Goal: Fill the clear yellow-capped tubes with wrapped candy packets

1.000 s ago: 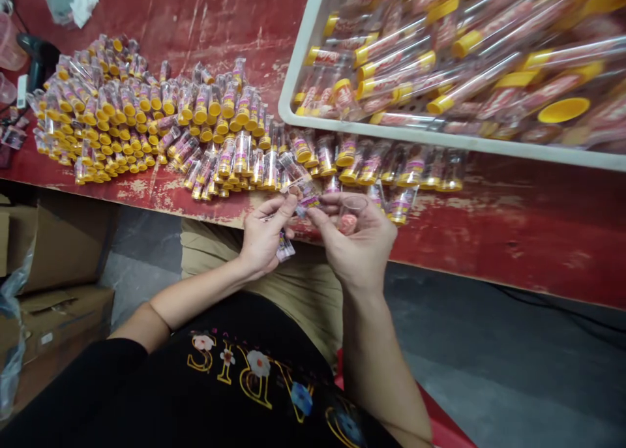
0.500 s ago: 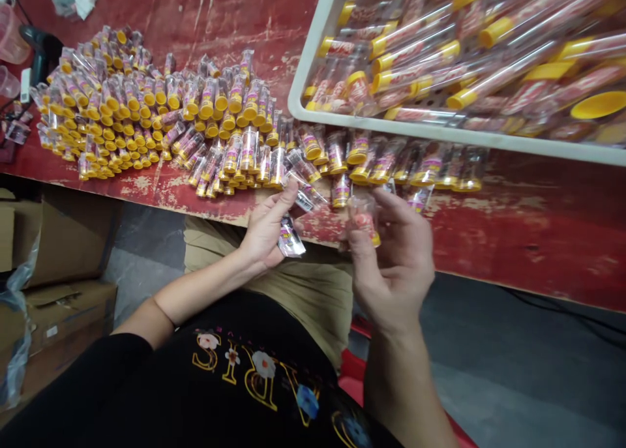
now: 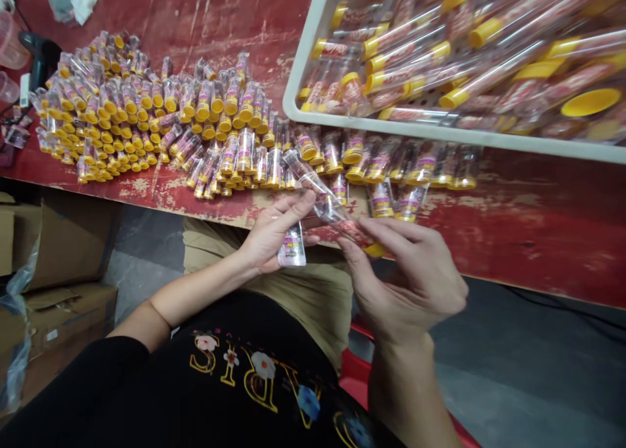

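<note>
My left hand (image 3: 276,233) is closed on printed clear plastic sleeves (image 3: 292,247) with purple and yellow markings, their lower ends hanging below the fingers. Thumb and fingers of my right hand (image 3: 405,268) pinch a clear tube (image 3: 325,200) near its yellow cap (image 3: 375,249). Pinkish contents show close to the cap. The tube slants up and left, its upper part beside my left thumb tip. Whether it sits inside a sleeve, I cannot tell. Just beyond my hands, wrapped yellow-capped tubes (image 3: 381,197) stand or lean in rows on the red table (image 3: 528,220).
A white tray (image 3: 440,130) full of clear yellow-capped tubes fills the upper right. Many wrapped tubes (image 3: 127,115) are heaped at left. A dark handheld tool (image 3: 42,57) lies at the far left. Cardboard boxes (image 3: 73,239) stand on the floor below.
My right hand has turned and shifted slightly right and down; the tube now shows lengthwise, slanting toward my left hand. My left thumb has moved a little right.
</note>
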Demonstrator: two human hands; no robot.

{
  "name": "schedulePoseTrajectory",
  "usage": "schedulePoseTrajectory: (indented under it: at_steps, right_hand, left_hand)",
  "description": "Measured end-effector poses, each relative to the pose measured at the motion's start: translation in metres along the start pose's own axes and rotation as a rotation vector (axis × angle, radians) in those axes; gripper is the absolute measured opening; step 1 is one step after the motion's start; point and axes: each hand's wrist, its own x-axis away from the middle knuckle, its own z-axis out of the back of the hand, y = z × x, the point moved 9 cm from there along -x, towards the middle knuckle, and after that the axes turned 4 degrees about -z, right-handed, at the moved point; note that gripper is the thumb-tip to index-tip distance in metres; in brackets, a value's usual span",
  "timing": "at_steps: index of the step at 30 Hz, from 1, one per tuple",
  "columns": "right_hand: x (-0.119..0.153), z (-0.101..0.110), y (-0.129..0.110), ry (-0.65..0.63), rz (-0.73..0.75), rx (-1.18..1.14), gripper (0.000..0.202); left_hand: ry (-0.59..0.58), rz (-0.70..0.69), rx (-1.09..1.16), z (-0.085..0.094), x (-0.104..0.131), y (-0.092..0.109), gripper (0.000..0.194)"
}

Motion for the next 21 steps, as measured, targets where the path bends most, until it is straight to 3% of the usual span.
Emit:
schedulePoseTrajectory:
  at_steps: [6, 10, 14, 21]
  right_hand:
    - [0.001, -0.003, -0.008, -0.161, -0.006, 0.012, 0.072]
    - [0.004, 0.005, -0.012, -0.052, -0.019, -0.019, 0.069]
    - [0.010, -0.002, 0.007, -0.093, -0.206, -0.160, 0.059]
    - [0.014, 0.000, 0.017, -0.016, -0.270, -0.124, 0.041]
  left_hand:
    - [-0.012, -0.075, -0.045, 0.003, -0.002, 0.001, 0.019]
    - [-0.062, -0.098, -0.079, 0.002, -0.001, -0.003, 0.037]
    - [-0.115, -0.112, -0.122, -0.003, 0.004, -0.002, 0.049]
    - [-0.149, -0.153, -0.198, -0.010, 0.012, 0.003, 0.052]
